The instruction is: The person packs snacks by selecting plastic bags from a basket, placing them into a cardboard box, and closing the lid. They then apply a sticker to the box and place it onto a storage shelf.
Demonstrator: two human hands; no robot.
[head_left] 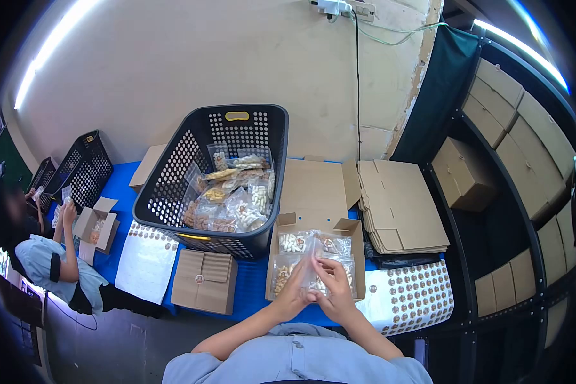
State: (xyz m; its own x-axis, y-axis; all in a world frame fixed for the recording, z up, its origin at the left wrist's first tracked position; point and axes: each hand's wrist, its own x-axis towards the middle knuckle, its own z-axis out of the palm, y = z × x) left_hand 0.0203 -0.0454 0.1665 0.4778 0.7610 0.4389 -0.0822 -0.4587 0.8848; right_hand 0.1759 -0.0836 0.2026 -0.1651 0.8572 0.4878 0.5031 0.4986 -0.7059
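Observation:
My left hand (292, 296) and my right hand (333, 289) meet over an open cardboard box (359, 259), pinching a clear plastic bag (312, 256) between them. The bag stands upright; whatever is in its lower part is hidden by my fingers. Beneath it, the box holds several clear packets, among them one of white pieces (291, 241) at the back left. Its lid (313, 185) is folded back away from me. Left of the box stands a tall black perforated basket (148, 198) with many packets (237, 192) of white, yellow and brown pieces.
Stacked flat cardboard boxes (403, 205) lie at right, above a sheet of round stickers (409, 294). A closed box (203, 281) sits front left, near another sticker sheet (146, 262). Far left, a co-worker (64, 262) handles packets by an open box (111, 227). Shelves with boxes (464, 173) line the right.

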